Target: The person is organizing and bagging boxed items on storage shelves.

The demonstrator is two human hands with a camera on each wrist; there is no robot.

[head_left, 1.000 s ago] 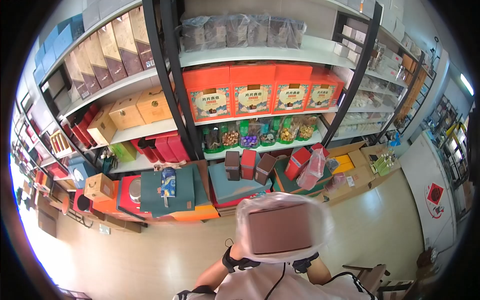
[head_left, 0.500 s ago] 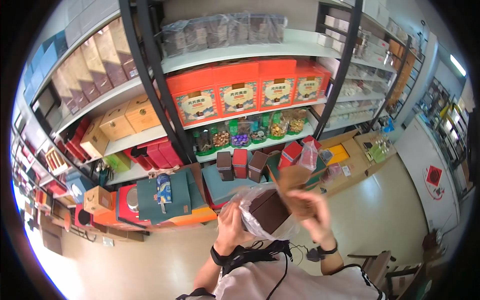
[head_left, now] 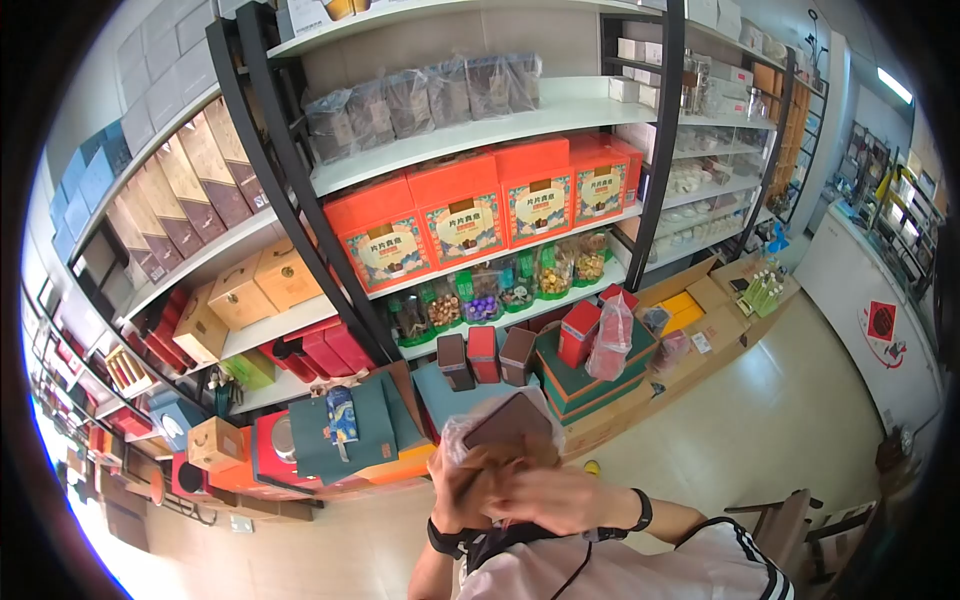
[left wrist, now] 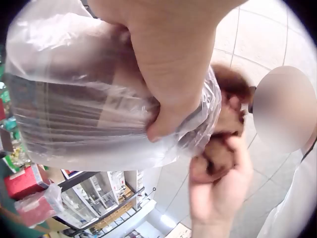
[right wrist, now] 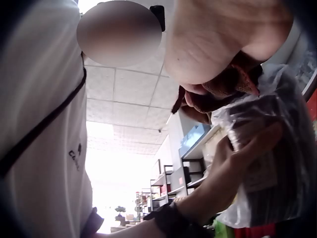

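Observation:
A dark brown box (head_left: 508, 418) inside a clear plastic bag (left wrist: 74, 148) is held up before the person's chest. The left hand (left wrist: 171, 64) grips the bagged box from its side, thumb pressed on the plastic. Crumpled brown material (left wrist: 220, 153) is bunched in the curled fingers of the right hand (left wrist: 220, 188), close to the bag's gathered edge. In the head view the right hand (head_left: 560, 498) lies across the near side of the box, partly blurred. What the brown material is, I cannot tell.
Behind the hands, dark and red tins (head_left: 482, 354) stand on a blue-grey box. A red tin (head_left: 580, 335) and a plastic bag lie on green boxes to the right. Shelves hold orange boxes (head_left: 465, 222) and jars. A wooden chair (head_left: 785, 535) stands at the lower right.
The right hand, hidden at first behind the bagged box, has come up with the brown material and moved left over the box's near side. The box has tilted and shifted left.

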